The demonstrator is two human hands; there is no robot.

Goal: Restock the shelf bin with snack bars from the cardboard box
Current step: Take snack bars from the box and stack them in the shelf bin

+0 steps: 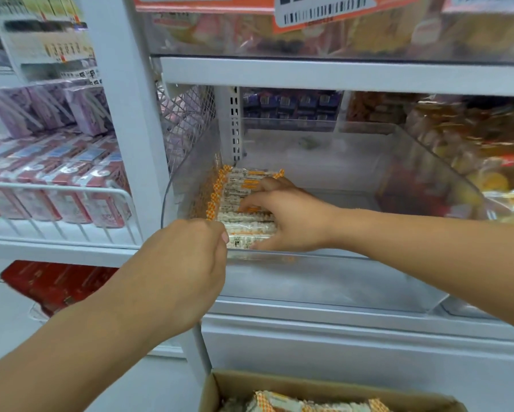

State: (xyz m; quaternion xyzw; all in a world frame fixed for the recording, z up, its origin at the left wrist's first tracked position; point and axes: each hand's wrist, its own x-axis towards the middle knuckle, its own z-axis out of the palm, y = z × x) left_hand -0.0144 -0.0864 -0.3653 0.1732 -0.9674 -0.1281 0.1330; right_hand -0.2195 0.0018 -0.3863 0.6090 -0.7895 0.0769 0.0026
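Note:
A clear plastic shelf bin [422,162] holds a row of snack bars [243,185] in white wrappers with orange checked ends, packed against its left wall. My right hand [288,218] reaches into the bin and lies on the bars with fingers spread over their tops and the thumb along the front bar. My left hand [184,272] is curled at the bin's front left corner, its thumb tip against the left end of the front bars. The cardboard box [220,388] sits at the bottom edge, with more bars [279,401] showing inside.
The bin's right and rear parts hold no bars. Neighbouring bins hold bagged snacks [472,150] on the right. A wire shelf [56,188] with pink and purple boxes stands left. A white upright post [131,114] separates the two shelf units.

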